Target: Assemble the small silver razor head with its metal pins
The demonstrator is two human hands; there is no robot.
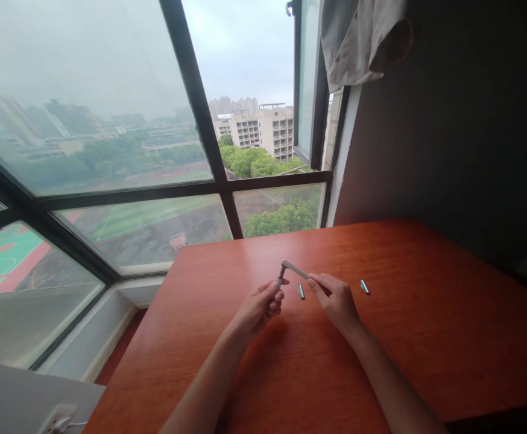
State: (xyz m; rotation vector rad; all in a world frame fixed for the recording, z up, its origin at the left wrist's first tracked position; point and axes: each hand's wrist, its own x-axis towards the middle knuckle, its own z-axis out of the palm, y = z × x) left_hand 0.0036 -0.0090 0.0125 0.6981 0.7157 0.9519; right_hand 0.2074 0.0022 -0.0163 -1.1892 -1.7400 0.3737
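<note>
Above a reddish-brown wooden table [426,337], my right hand [337,299] pinches one end of a thin grey stick-like object [294,269] that points up and to the left. My left hand [263,305] is closed on a small dark piece [281,279] that meets the far tip of the stick. Two small teal and silver cylinders lie on the table: one [300,292] between my hands, the other [365,287] just right of my right hand.
A large window with dark frames [200,114] fills the left and far side, showing buildings and a sports field far below. A pale cloth [358,42] hangs at the top right beside a dark wall. A white socket [58,417] sits at the bottom left.
</note>
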